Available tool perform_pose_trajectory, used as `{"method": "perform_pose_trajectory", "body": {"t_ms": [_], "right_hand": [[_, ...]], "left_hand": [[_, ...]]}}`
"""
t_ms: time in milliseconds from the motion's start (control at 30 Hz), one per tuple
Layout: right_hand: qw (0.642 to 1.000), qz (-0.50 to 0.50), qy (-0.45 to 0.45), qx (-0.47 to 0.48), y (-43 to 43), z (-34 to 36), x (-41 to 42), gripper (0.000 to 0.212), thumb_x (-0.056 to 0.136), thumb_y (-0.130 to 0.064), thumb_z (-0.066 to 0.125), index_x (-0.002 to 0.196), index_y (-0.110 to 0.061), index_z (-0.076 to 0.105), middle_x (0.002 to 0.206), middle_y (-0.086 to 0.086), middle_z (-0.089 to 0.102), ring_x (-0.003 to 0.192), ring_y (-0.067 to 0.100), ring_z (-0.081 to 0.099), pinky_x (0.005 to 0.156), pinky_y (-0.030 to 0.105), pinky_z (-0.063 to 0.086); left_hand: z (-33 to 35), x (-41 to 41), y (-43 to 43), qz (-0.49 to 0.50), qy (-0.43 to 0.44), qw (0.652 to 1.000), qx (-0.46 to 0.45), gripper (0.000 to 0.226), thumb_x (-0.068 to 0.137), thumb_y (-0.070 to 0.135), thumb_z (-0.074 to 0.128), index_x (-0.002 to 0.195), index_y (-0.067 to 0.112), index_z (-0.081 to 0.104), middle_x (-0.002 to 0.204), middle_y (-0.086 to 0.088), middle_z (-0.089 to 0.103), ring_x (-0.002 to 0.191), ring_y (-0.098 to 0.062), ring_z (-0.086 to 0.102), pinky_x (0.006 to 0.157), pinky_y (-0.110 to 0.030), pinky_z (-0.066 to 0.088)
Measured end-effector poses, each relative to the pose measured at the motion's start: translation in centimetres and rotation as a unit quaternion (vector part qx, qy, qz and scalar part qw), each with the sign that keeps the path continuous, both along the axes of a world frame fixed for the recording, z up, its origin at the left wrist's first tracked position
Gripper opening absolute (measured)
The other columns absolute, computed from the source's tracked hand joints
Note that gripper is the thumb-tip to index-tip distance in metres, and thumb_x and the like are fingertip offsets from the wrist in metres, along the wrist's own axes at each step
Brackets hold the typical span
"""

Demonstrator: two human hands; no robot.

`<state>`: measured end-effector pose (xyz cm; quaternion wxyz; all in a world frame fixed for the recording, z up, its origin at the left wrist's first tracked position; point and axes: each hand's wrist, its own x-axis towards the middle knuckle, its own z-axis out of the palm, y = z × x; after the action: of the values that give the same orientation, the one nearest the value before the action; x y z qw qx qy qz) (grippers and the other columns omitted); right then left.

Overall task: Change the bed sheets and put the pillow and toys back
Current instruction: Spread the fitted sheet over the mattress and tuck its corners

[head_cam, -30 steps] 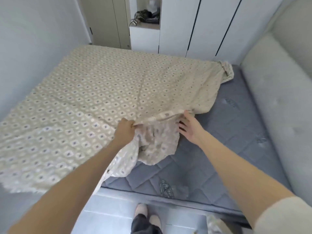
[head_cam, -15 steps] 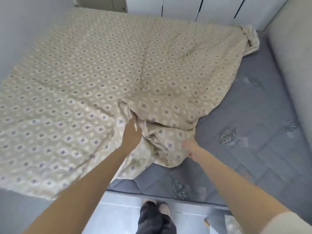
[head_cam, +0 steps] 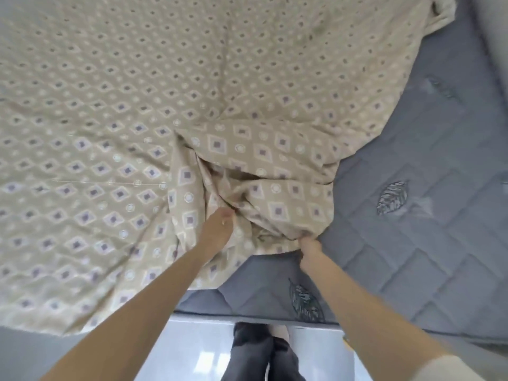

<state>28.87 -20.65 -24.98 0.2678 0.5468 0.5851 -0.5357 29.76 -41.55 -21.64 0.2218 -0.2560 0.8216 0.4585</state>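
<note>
The left hand [head_cam: 220, 229], just left of the frame's centre, is reaching forward with its fingers curling into a bunched fold of the beige cotton bed sheet printed with small purple diamonds and white rings [head_cam: 123, 111]; its fingertips are sinking into the cloth and are hidden there. The right hand [head_cam: 309, 247], just to its right and slightly lower, is closing into a fist around the gathered edge of the same sheet, where the fabric is meeting the bare bed. The sheet is lying loose and untucked, covering the left and upper parts of the frame and hanging over the near edge at the lower left. The grey quilted mattress with embroidered leaf motifs [head_cam: 417, 248] is showing uncovered along the right side and lower centre. The step in hand is probably handling the sheet by its near corner, though whether it is going on or coming off is not clear. The next move is likely calling for both hands to hold firmly and draw the cloth evenly, without snagging it at the far corner. No pillow or toys are showing. Below, the person's dark trouser legs [head_cam: 261, 350] are standing on a glossy white floor [head_cam: 192, 350].
</note>
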Motion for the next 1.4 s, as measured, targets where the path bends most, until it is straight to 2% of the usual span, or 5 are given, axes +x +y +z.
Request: {"method": "perform_pose_trajectory", "body": {"t_ms": [167,433,633,1067,1400], "right_hand": [[0.989,-0.122,0.077,-0.031,1.4,4.0,-1.0,0.037,0.1,-0.005,0.037,0.136,-0.002,0.042,0.115,0.015,0.058,0.101,0.029,0.054,0.09,0.038,0.049],[0.993,0.023,0.078,-0.081,6.6,12.3,0.7,0.072,0.083,-0.055,0.063,0.136,-0.009,0.047,0.129,0.015,0.057,0.113,0.034,0.057,0.099,0.047,0.046],[0.975,0.187,0.083,-0.081,13.1,18.9,6.2,0.062,0.077,-0.028,0.078,0.129,-0.006,0.052,0.123,0.016,0.06,0.111,0.033,0.059,0.098,0.049,0.047],[0.966,0.069,0.248,-0.009,28.8,32.2,20.4,0.055,0.079,-0.016,0.072,0.128,-0.002,0.05,0.116,0.017,0.061,0.105,0.034,0.06,0.095,0.048,0.049],[0.937,-0.148,0.315,0.033,37.0,36.9,29.0,0.047,0.088,-0.02,0.066,0.127,-0.001,0.05,0.109,0.01,0.062,0.09,0.027,0.058,0.076,0.035,0.05]], "left_hand": [[2.6,0.4,0.9,-0.013,0.014,1.0,0.005,0.03,0.096,0.013,0.038,0.12,0.022,0.053,0.12,-0.001,0.058,0.094,-0.02,0.058,0.062,-0.018,0.047],[9.7,3.0,5.0,-0.048,0.033,0.998,0.003,0.032,0.097,0.014,0.039,0.127,0.019,0.05,0.125,-0.003,0.056,0.108,-0.021,0.056,0.084,-0.026,0.041],[14.7,8.6,10.2,-0.074,0.054,0.996,-0.012,0.034,0.097,0.011,0.039,0.129,0.014,0.049,0.129,-0.008,0.052,0.099,-0.024,0.057,0.078,-0.028,0.043],[24.6,21.7,24.6,-0.164,0.102,0.98,-0.053,0.04,0.091,0.009,0.051,0.131,0.014,0.047,0.138,-0.013,0.045,0.121,-0.025,0.048,0.091,-0.031,0.043],[26.9,27.5,34.1,-0.423,0.023,0.886,-0.189,0.133,0.06,0.034,0.088,0.149,0.032,-0.012,0.154,-0.018,0.014,0.142,-0.039,0.015,0.113,-0.051,0.025]]}}
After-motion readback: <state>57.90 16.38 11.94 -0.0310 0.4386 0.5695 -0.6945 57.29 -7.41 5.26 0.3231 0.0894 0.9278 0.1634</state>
